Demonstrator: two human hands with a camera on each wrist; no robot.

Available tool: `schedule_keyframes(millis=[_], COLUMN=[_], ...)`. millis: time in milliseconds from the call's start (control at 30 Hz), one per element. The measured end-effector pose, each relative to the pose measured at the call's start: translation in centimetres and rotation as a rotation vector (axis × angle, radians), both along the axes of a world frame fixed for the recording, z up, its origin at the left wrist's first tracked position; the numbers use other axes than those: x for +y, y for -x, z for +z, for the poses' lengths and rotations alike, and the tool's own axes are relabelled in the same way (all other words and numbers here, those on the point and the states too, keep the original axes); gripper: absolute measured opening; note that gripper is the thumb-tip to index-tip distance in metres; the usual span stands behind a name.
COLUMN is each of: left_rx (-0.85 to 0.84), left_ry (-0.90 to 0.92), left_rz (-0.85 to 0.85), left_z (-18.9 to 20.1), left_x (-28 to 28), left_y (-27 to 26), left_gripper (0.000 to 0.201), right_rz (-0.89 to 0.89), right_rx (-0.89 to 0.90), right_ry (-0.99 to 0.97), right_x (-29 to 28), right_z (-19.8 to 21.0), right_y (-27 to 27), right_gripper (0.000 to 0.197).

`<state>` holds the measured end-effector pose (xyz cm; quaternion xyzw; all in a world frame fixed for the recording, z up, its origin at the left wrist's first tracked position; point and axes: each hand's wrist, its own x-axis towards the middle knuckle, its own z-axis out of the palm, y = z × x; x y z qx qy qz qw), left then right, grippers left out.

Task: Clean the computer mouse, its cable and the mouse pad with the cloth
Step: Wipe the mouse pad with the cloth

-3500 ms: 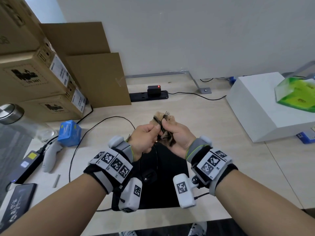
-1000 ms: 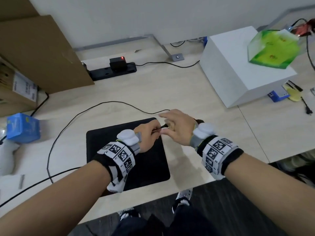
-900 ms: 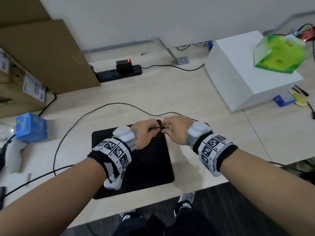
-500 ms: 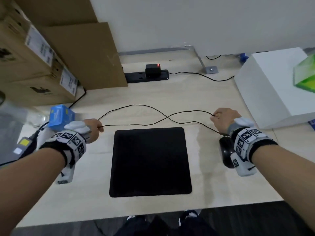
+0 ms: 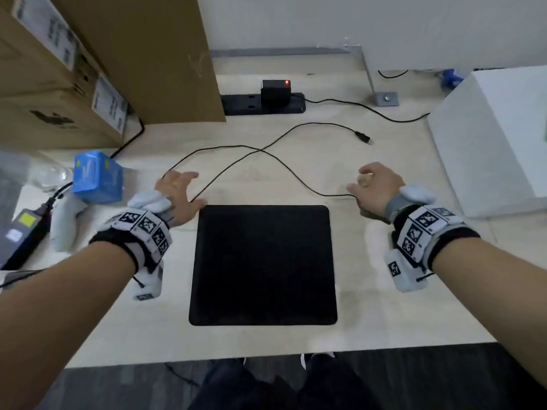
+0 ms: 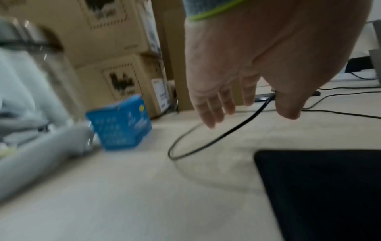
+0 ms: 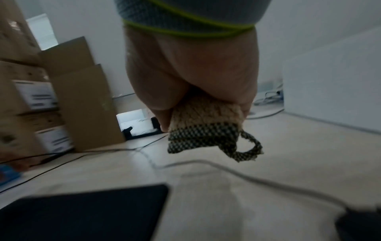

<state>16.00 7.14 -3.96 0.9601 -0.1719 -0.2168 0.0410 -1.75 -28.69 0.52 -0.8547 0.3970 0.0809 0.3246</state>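
The black mouse pad lies flat in the middle of the pale table. Behind it the thin black mouse cable lies in crossing loops, its USB plug free at the back right. My left hand hovers over the cable's left loop with fingers spread, holding nothing. My right hand grips the bunched cloth, beige with a black-and-white checked edge, just above the table to the right of the pad. The mouse is a dark blur under my right wrist, hidden in the head view.
Cardboard boxes stand at the back left and a black power strip at the back. A large white box fills the right side. A blue carton, a white controller and a black adapter lie at the left.
Half a second ago both hands held the cable stretched between them. Now the left hand has let go and opened, and the cable lies slack on the table. The right hand keeps the cloth.
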Motion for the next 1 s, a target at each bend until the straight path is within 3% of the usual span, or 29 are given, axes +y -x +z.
schedule_keyframes(millis=[133, 267, 367, 433, 533, 667, 733, 833, 1000], left_rx=[0.127, 0.124, 0.166, 0.158, 0.018, -0.043, -0.045, 0.144, 0.303], left_ry=[0.148, 0.016, 0.004, -0.017, -0.160, -0.110, -0.005, 0.105, 0.164], left_rz=[0.138, 0.061, -0.003, -0.079, -0.087, 0.066, -0.013, -0.079, 0.133], left_z=[-4.2, -4.6, -4.2, -3.9, -2.2, 0.3, 0.2, -1.6, -4.3], left_x=[4.7, 7.1, 7.7, 7.0, 5.9, 6.1, 6.2, 6.6, 7.8], left_y=[5.0, 7.0, 6.7, 5.4, 1.5, -2.5, -0.8, 5.0, 12.2], left_gripper=[0.048, 0.022, 0.015, 0.016, 0.022, 0.048, 0.048, 0.049, 0.057], right_rz=[0.009, 0.057, 0.089, 0.107, 0.162, 0.188, 0.191, 0.211, 0.254], right_rx=[0.027, -0.010, -0.015, -0.002, 0.013, -0.029, -0.052, -0.063, -0.027], right_ry=[-0.174, -0.287, -0.331, -0.314, -0.263, -0.189, -0.170, -0.208, -0.285], right_x=[5.0, 8.0, 10.5, 11.1, 12.4, 13.8, 14.6, 16.1, 19.5], right_z=[-2.8, -4.1, -4.7, -5.3, -5.9, -5.7, -5.6, -5.1, -4.9], right_y=[3.5, 6.4, 6.4, 6.3, 5.5, 3.0, 1.4, -0.7, -4.6], right_gripper=[0.041, 0.026, 0.019, 0.018, 0.016, 0.010, 0.008, 0.014, 0.025])
